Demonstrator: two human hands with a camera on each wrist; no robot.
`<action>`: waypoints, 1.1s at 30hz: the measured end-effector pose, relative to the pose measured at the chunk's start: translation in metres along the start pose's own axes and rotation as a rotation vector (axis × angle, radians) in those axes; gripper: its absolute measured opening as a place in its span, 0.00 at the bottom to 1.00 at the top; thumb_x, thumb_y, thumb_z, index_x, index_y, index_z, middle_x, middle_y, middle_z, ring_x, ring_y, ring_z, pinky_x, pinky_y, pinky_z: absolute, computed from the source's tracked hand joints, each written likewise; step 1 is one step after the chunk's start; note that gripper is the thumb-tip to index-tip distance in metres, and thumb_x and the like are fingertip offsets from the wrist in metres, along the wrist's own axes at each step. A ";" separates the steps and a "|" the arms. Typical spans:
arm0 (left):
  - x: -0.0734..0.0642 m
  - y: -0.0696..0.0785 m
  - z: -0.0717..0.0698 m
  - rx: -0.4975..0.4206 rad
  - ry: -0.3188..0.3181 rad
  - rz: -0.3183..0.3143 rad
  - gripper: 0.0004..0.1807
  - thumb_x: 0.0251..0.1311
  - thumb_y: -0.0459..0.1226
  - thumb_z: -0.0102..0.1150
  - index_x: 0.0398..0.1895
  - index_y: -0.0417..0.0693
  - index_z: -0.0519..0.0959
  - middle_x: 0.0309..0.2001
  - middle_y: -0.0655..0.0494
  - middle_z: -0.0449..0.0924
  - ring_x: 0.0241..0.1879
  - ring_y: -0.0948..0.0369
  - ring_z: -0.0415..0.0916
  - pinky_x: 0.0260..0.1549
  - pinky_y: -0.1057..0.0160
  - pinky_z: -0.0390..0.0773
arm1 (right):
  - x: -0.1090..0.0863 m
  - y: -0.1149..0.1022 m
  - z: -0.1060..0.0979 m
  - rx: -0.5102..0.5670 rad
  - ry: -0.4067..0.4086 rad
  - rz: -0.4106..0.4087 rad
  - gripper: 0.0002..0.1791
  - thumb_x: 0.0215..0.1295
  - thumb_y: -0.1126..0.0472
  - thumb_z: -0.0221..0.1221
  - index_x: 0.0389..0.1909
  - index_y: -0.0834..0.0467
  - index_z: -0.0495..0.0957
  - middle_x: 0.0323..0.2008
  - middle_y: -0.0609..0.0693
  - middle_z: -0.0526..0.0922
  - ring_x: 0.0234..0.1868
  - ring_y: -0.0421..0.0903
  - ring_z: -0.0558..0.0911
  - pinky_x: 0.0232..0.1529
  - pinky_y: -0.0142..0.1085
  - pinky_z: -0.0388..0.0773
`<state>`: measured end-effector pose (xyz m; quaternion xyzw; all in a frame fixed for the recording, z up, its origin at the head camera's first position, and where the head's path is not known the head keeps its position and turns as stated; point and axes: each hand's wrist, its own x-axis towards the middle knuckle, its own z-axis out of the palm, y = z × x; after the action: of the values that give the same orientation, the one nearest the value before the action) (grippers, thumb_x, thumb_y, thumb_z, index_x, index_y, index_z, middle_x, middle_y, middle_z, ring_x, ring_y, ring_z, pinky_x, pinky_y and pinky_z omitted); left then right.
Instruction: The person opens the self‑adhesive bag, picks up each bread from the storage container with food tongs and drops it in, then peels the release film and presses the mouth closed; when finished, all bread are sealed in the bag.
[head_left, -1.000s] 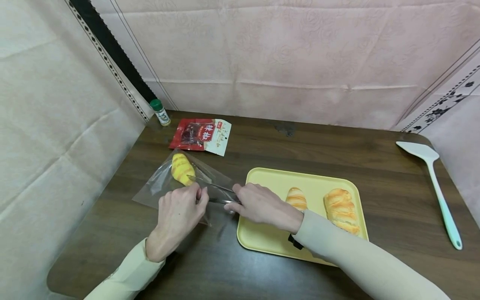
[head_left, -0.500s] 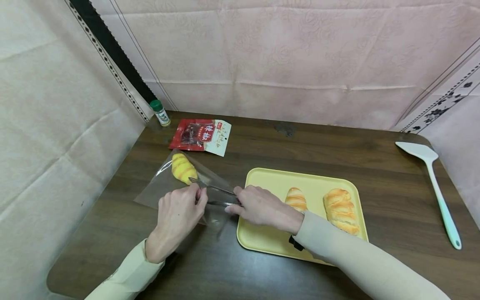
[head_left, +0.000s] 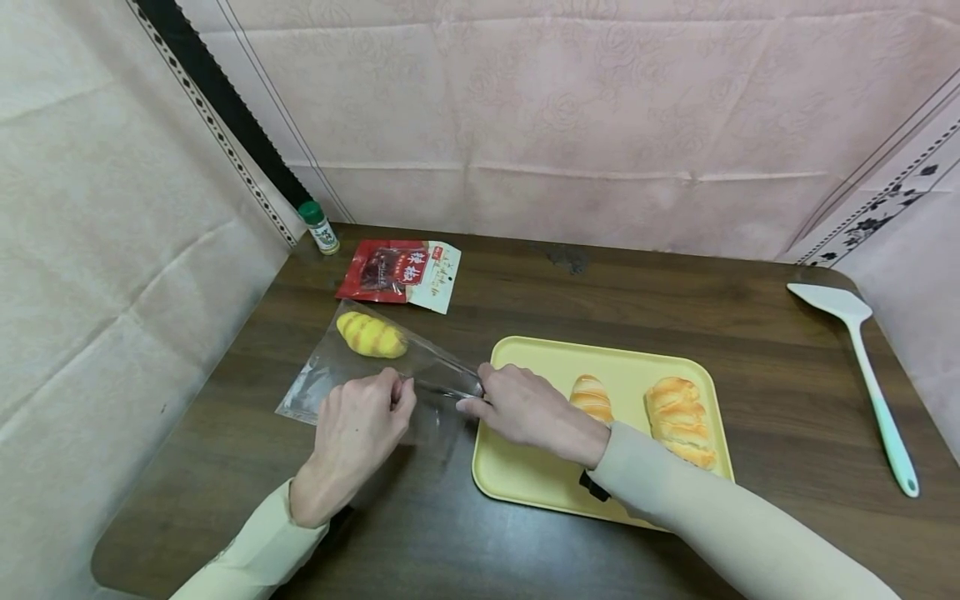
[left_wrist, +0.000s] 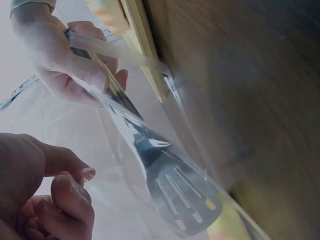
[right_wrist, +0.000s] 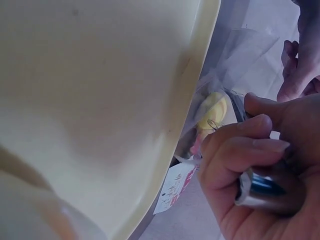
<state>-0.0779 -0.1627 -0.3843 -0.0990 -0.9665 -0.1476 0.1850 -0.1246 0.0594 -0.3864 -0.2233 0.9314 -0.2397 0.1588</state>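
My left hand (head_left: 363, 429) pinches the edge of a clear plastic bag (head_left: 311, 383) between thumb and finger. My right hand (head_left: 532, 412) is wrapped round metal bread tongs, whose slotted flat end (left_wrist: 185, 192) reaches into the bag in the left wrist view. A yellow striped bread roll (head_left: 371, 335) lies inside the bag at its far side, beyond the ends of the tongs. The tongs' shiny handle end (right_wrist: 267, 187) shows in my right palm.
Under my right forearm is a pale yellow tray (head_left: 517, 479) bearing a small roll (head_left: 592, 396) and a larger golden pastry (head_left: 681, 421). Behind the bag lie a red-and-white food packet (head_left: 401, 273) and a green-capped jar (head_left: 319, 228). A turner (head_left: 873, 375) lies at the right.
The yellow roll has turned from lengthwise to nearly crosswise in the bag and come away from the tongs. The tongs have drawn back slightly toward the right. My left hand has stayed in place.
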 end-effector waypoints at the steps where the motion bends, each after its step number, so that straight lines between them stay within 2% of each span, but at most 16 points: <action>1: 0.000 0.000 0.000 0.001 -0.006 -0.003 0.18 0.65 0.34 0.72 0.19 0.45 0.76 0.13 0.56 0.68 0.14 0.61 0.61 0.16 0.64 0.60 | 0.000 0.000 0.000 -0.003 0.001 0.001 0.20 0.78 0.44 0.65 0.45 0.59 0.78 0.21 0.45 0.72 0.19 0.41 0.71 0.22 0.35 0.66; 5: -0.001 0.001 -0.001 0.012 -0.008 -0.002 0.19 0.65 0.35 0.72 0.18 0.45 0.75 0.13 0.57 0.67 0.14 0.61 0.60 0.16 0.65 0.59 | 0.000 -0.002 0.001 -0.020 -0.013 -0.010 0.22 0.78 0.43 0.65 0.46 0.59 0.79 0.21 0.45 0.73 0.20 0.41 0.72 0.23 0.35 0.66; 11: -0.004 0.004 -0.002 0.020 0.016 0.019 0.24 0.65 0.36 0.71 0.14 0.49 0.69 0.12 0.60 0.61 0.14 0.62 0.57 0.15 0.65 0.54 | 0.000 -0.006 0.003 -0.109 -0.083 -0.094 0.24 0.76 0.40 0.65 0.48 0.59 0.80 0.21 0.44 0.74 0.23 0.43 0.75 0.28 0.38 0.72; 14: -0.004 0.006 -0.003 0.018 0.005 0.025 0.26 0.65 0.36 0.71 0.13 0.50 0.68 0.12 0.60 0.59 0.14 0.63 0.56 0.16 0.66 0.53 | 0.002 -0.007 0.005 -0.124 -0.088 -0.112 0.25 0.77 0.39 0.64 0.49 0.60 0.80 0.20 0.44 0.72 0.21 0.42 0.75 0.27 0.37 0.71; 19: -0.003 0.006 -0.002 0.009 -0.032 0.003 0.26 0.65 0.36 0.71 0.13 0.50 0.68 0.12 0.60 0.59 0.14 0.62 0.57 0.16 0.65 0.53 | 0.008 -0.009 0.008 -0.113 -0.054 -0.087 0.24 0.78 0.40 0.63 0.47 0.60 0.80 0.21 0.44 0.71 0.19 0.41 0.73 0.24 0.35 0.69; 27: 0.000 0.005 0.002 -0.004 -0.166 -0.026 0.19 0.64 0.37 0.73 0.19 0.49 0.75 0.15 0.59 0.67 0.15 0.61 0.62 0.15 0.65 0.59 | 0.006 -0.009 0.009 -0.123 -0.040 -0.059 0.26 0.77 0.40 0.64 0.50 0.62 0.80 0.22 0.46 0.74 0.22 0.43 0.75 0.25 0.37 0.71; 33: 0.000 0.004 0.001 -0.002 -0.163 -0.022 0.16 0.64 0.37 0.73 0.21 0.48 0.77 0.15 0.59 0.69 0.15 0.61 0.64 0.15 0.64 0.60 | -0.010 -0.003 0.005 -0.119 -0.018 -0.035 0.24 0.76 0.42 0.66 0.47 0.61 0.79 0.22 0.47 0.75 0.24 0.46 0.77 0.27 0.40 0.73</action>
<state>-0.0768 -0.1586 -0.3841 -0.1002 -0.9793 -0.1421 0.1039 -0.1126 0.0599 -0.3872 -0.2507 0.9385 -0.1845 0.1495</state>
